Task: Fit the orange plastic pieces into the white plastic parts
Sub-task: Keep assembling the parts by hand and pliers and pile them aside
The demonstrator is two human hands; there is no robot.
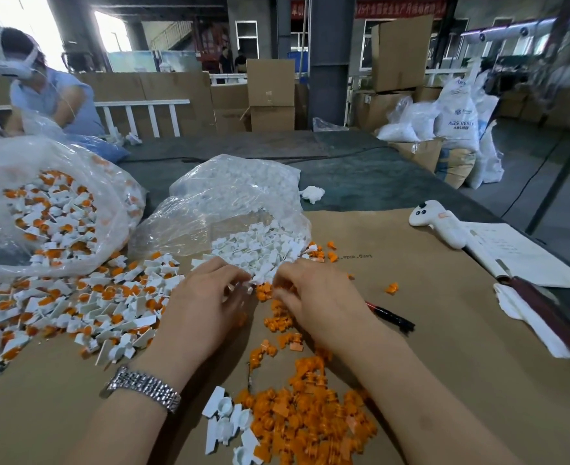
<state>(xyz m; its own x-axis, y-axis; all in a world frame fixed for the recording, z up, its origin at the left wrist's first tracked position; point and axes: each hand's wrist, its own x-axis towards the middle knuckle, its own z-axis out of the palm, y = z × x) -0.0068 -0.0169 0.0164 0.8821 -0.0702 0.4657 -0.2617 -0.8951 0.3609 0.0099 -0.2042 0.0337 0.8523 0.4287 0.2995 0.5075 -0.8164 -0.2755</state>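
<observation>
Two hands are working at the mouth of the clear bag (pixel 236 199) of white parts (pixel 260 245): the left hand (pixel 206 297) is pinching a white part, the right hand (pixel 314 297) is curling its grip over orange pieces (pixel 310 417), which are lying nearer the person than the bag, on the table (pixel 444 347).

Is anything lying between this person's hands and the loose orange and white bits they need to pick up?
Nothing visible does. The left hand is at the edge of the white parts spilling from the clear bag; the right hand is on the orange pieces.
</observation>
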